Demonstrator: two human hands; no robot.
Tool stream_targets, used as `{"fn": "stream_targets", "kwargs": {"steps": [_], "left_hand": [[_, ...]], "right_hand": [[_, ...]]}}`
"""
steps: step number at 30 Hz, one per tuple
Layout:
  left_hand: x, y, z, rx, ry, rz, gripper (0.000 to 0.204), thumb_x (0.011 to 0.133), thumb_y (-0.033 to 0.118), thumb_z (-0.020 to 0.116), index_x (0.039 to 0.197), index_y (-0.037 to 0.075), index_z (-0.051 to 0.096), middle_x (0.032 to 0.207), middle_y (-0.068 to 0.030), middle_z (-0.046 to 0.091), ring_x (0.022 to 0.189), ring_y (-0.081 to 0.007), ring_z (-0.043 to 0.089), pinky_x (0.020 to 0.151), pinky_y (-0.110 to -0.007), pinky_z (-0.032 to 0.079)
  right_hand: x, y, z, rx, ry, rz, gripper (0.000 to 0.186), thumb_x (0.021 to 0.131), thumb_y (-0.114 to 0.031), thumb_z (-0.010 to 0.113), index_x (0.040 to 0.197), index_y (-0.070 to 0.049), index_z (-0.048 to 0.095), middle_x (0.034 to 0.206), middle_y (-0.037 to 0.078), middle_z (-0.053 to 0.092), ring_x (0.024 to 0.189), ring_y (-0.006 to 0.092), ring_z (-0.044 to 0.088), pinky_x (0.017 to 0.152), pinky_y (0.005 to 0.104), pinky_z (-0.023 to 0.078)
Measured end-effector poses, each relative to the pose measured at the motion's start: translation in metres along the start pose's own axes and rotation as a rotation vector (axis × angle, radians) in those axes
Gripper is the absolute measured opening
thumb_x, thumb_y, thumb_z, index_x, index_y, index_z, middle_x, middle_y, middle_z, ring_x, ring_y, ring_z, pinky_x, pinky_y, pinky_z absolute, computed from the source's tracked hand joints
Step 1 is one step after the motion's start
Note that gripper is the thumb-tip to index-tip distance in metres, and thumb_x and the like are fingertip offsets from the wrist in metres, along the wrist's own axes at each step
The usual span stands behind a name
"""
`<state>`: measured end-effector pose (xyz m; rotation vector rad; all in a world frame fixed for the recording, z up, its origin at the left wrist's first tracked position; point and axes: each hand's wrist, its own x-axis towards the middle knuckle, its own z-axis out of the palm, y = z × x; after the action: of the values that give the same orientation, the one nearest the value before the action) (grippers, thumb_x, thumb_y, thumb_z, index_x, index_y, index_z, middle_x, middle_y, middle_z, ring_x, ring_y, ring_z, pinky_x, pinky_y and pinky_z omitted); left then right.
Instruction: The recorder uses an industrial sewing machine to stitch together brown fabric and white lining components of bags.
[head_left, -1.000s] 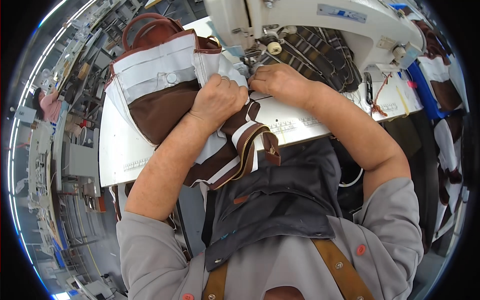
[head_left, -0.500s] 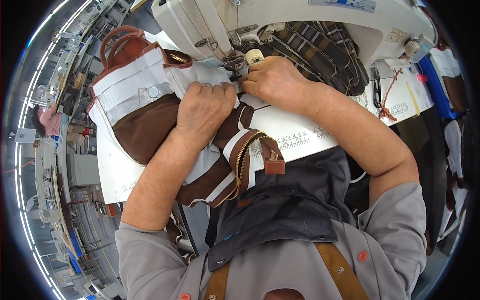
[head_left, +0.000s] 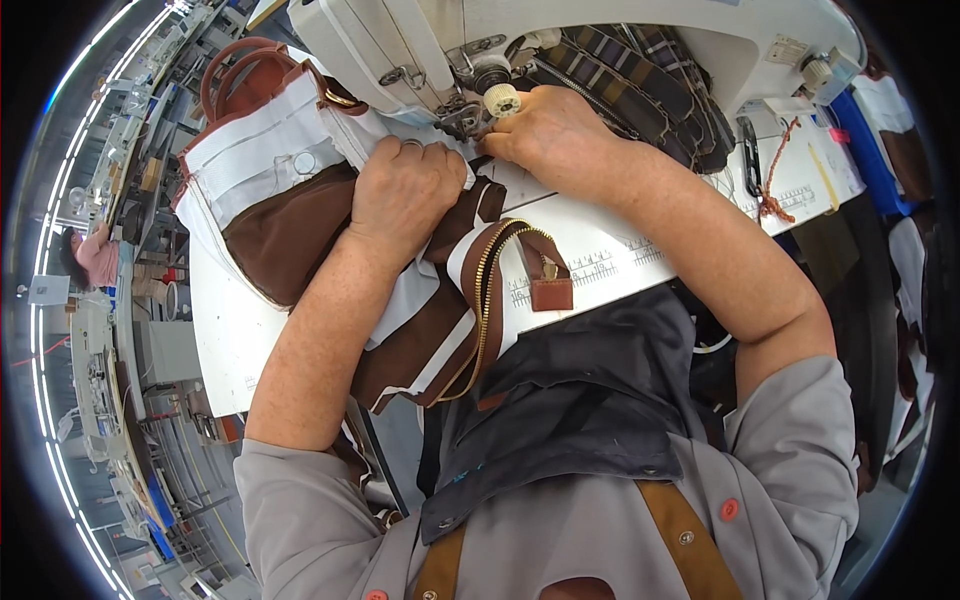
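Observation:
A half-made brown bag (head_left: 290,235) lies to the left of the white sewing machine's (head_left: 380,50) needle area, its white backing turned outward. My left hand (head_left: 408,195) grips the bag's edge, fingers curled over the white cloth. Close beside the needle area, behind a cream knob (head_left: 502,100), my right hand (head_left: 555,135) is closed, its fingertips pinching the cloth edge. The exact stitching spot is partly hidden by the hands. From the bag a brown strip with a brass zipper (head_left: 484,290) loops toward me, ending in a reddish-brown leather tab (head_left: 552,294).
Dark plaid pieces with a zipper (head_left: 645,95) are heaped under the machine arm. Thread snips (head_left: 750,155) and an orange-red cord (head_left: 775,190) lie at the right. A blue bin (head_left: 875,150) stands beyond. Another person (head_left: 92,255) is far left.
The leather tab and zipper end have shifted away from me, from the table's front edge further onto its top. Both hands keep their hold, with the view slightly shifted.

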<state>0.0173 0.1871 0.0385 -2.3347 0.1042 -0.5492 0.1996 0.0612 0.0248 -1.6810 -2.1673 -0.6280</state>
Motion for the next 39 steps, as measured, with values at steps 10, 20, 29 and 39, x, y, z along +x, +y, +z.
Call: {"fn": "stream_targets", "kwargs": {"steps": [10,20,29,39], "left_hand": [[0.003,0.001,-0.003,0.016,-0.059,0.021,0.007,0.075,0.015,0.061,0.069,0.017,0.058,0.063,0.0035,0.055,0.063,-0.0136,0.059,0.063,-0.031,0.041],[0.004,-0.011,0.013,0.029,-0.033,0.008,0.008,0.077,0.014,0.061,0.069,0.018,0.06,0.065,0.0027,0.059,0.065,-0.0136,0.062,0.067,-0.031,0.044],[0.004,-0.01,0.008,0.029,-0.045,0.017,0.008,0.077,0.015,0.06,0.07,0.018,0.06,0.066,0.0044,0.06,0.069,-0.0131,0.062,0.069,-0.031,0.044],[-0.005,-0.016,0.013,-0.093,-0.024,-0.075,0.003,0.075,0.014,0.062,0.073,0.014,0.06,0.068,-0.0001,0.062,0.067,-0.0167,0.063,0.07,-0.032,0.046]], "right_hand": [[-0.002,0.003,0.005,0.082,0.007,0.014,0.022,0.075,-0.015,0.062,0.093,-0.009,0.074,0.084,0.004,0.07,0.087,0.0264,0.068,0.074,0.0387,0.055],[0.003,-0.004,0.002,0.007,-0.093,0.102,0.028,0.079,-0.015,0.061,0.104,-0.01,0.074,0.09,0.002,0.071,0.094,0.0247,0.065,0.078,0.0376,0.054],[-0.002,-0.001,0.011,-0.04,-0.004,0.074,0.019,0.081,-0.016,0.061,0.093,-0.012,0.074,0.088,-0.002,0.071,0.095,0.0181,0.062,0.075,0.0334,0.054],[0.011,-0.004,0.01,-0.036,0.003,0.063,0.015,0.079,-0.015,0.061,0.088,-0.011,0.072,0.089,0.002,0.071,0.095,0.0217,0.064,0.076,0.0366,0.055]]}}
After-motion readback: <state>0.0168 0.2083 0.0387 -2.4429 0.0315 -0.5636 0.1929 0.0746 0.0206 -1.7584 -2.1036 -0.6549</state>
